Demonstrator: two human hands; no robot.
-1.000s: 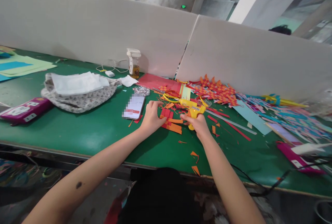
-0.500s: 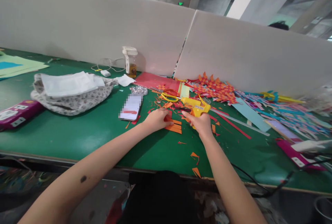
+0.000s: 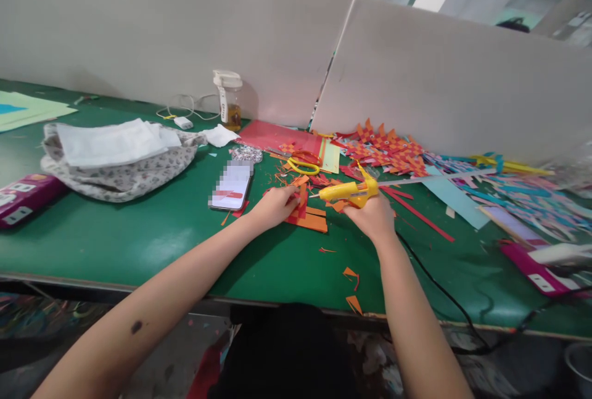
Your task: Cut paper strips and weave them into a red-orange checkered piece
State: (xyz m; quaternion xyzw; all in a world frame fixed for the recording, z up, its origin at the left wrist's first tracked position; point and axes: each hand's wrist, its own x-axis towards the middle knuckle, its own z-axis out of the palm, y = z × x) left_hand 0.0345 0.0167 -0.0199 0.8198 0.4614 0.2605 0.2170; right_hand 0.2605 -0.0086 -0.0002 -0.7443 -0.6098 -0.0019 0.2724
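My right hand point(image 3: 374, 217) is wrapped round a yellow hot glue gun point(image 3: 341, 192), whose nozzle points left towards my other hand. A clear glue stick point(image 3: 435, 178) juts out from the gun's back end. With its fingers pinched, my left hand point(image 3: 275, 206) holds a red paper strip point(image 3: 302, 208) over slit orange paper point(image 3: 314, 221) lying on the table. The fingertips are partly hidden. Just beyond lie yellow-handled scissors point(image 3: 304, 166) among thin orange and red scraps.
A phone point(image 3: 235, 186) lies left of my hands. Further left are a patterned cloth bag point(image 3: 124, 183) and a purple power strip point(image 3: 28, 198). A lidded bottle point(image 3: 229, 103) stands by the partition. Woven red-orange paper pieces point(image 3: 388, 152) and coloured strips point(image 3: 522, 195) are heaped right. A black cord point(image 3: 435, 288) trails right.
The glue gun has turned so that its nozzle points left, near my left hand. A red strip now shows upright at my left fingertips, across the orange paper. The view has shifted slightly.
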